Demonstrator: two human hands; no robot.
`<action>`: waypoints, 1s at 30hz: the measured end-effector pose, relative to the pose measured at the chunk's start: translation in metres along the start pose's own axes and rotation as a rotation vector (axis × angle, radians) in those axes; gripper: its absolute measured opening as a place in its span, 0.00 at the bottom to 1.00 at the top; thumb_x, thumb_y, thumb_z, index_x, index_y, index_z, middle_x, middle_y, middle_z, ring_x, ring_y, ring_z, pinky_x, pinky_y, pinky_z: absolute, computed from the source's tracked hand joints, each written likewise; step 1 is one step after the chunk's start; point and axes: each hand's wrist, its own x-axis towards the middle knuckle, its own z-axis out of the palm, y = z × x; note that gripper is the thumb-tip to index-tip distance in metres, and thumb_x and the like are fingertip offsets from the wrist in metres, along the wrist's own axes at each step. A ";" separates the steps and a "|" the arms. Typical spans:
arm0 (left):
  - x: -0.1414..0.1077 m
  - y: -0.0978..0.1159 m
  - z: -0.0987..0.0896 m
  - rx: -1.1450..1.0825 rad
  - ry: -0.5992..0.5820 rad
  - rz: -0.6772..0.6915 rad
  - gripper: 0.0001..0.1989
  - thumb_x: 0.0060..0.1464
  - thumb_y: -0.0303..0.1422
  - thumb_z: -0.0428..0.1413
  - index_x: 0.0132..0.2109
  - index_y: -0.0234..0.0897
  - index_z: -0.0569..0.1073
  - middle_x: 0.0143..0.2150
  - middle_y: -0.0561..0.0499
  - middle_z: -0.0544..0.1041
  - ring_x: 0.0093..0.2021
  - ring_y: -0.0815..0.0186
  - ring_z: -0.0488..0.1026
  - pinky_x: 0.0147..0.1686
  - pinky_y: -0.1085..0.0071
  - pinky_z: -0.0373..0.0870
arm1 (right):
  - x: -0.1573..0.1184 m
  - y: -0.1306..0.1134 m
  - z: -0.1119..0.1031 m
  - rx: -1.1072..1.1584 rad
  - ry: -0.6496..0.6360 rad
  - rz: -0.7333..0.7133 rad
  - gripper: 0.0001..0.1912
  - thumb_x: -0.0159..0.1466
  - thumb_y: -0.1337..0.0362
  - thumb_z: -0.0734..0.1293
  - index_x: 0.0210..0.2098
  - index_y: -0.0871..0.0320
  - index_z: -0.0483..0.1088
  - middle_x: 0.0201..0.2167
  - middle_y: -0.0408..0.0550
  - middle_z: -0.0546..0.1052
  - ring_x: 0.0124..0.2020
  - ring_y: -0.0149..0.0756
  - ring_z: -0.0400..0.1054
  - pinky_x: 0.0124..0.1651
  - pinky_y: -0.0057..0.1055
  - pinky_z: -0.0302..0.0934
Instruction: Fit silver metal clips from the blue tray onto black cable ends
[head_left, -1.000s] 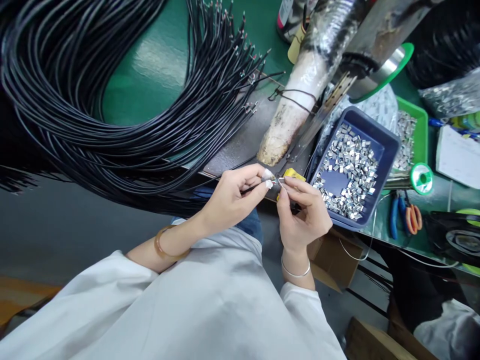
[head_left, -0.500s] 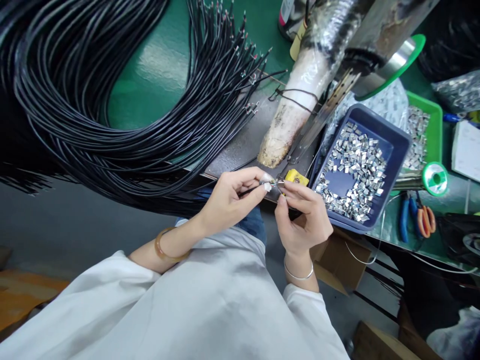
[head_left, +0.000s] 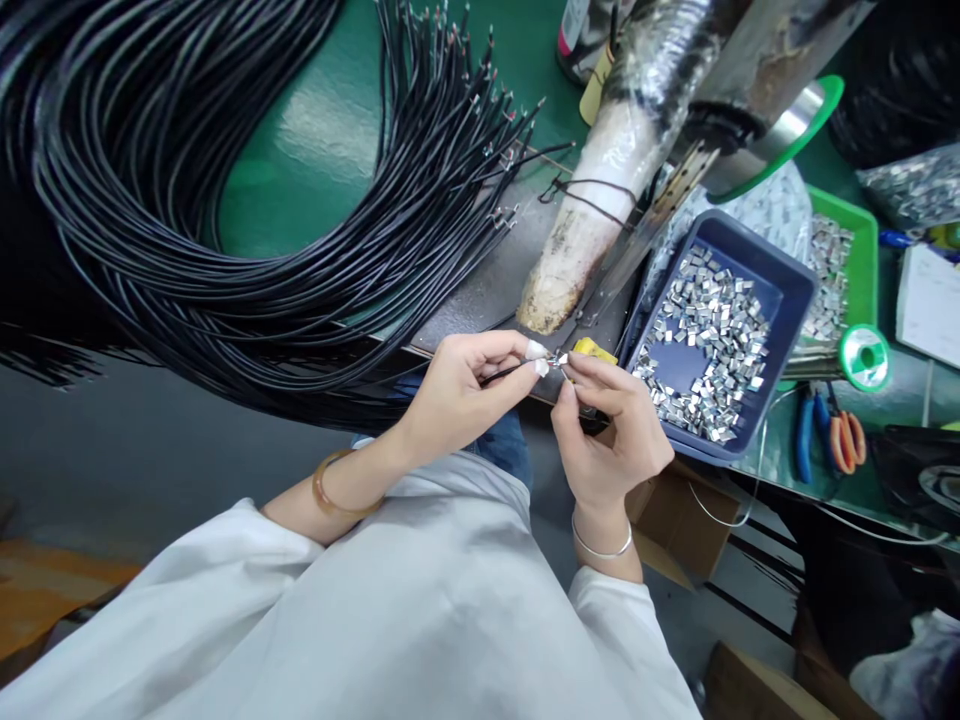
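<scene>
My left hand (head_left: 471, 392) pinches the end of a black cable (head_left: 496, 376) between thumb and index finger, whose tips carry white coverings. Right beside it, my right hand (head_left: 611, 425) has its fingertips closed on a small metal piece (head_left: 559, 360) at the cable's end; its exact shape is too small to tell. Just behind the fingertips is a yellow block (head_left: 595, 350), partly hidden. A blue tray (head_left: 791, 290) of small silvery metal pieces stands to the right of my right hand.
A large bundle of black cables (head_left: 300, 290) covers the left of the green table (head_left: 300, 160). A white, stained machine part (head_left: 574, 240) comes down above my hands. To the right are a green tray (head_left: 866, 240), a solder spool (head_left: 864, 357) and pliers (head_left: 846, 440).
My right hand has shifted slightly right and turned a little. The fingertips of both hands remain together at the cable end. The trays appear slightly further left.
</scene>
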 end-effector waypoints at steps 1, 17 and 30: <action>0.000 0.000 0.000 0.014 0.005 0.010 0.09 0.55 0.36 0.64 0.32 0.34 0.79 0.24 0.52 0.74 0.25 0.71 0.69 0.24 0.76 0.66 | 0.001 0.000 0.000 -0.002 0.000 0.000 0.10 0.62 0.74 0.71 0.38 0.54 0.70 0.42 0.47 0.84 0.41 0.34 0.81 0.45 0.34 0.78; 0.006 0.001 -0.006 0.126 0.004 0.237 0.05 0.54 0.25 0.62 0.32 0.33 0.83 0.23 0.55 0.70 0.20 0.78 0.56 0.17 0.79 0.50 | 0.003 0.000 -0.002 0.059 -0.026 0.005 0.11 0.61 0.75 0.71 0.38 0.54 0.70 0.44 0.47 0.83 0.42 0.33 0.81 0.44 0.32 0.79; 0.006 0.003 -0.005 0.165 0.003 0.272 0.05 0.54 0.25 0.61 0.32 0.33 0.83 0.22 0.55 0.69 0.20 0.77 0.56 0.17 0.79 0.50 | 0.003 -0.001 -0.002 0.046 0.010 0.013 0.10 0.62 0.74 0.71 0.38 0.54 0.71 0.43 0.46 0.84 0.42 0.35 0.81 0.45 0.34 0.79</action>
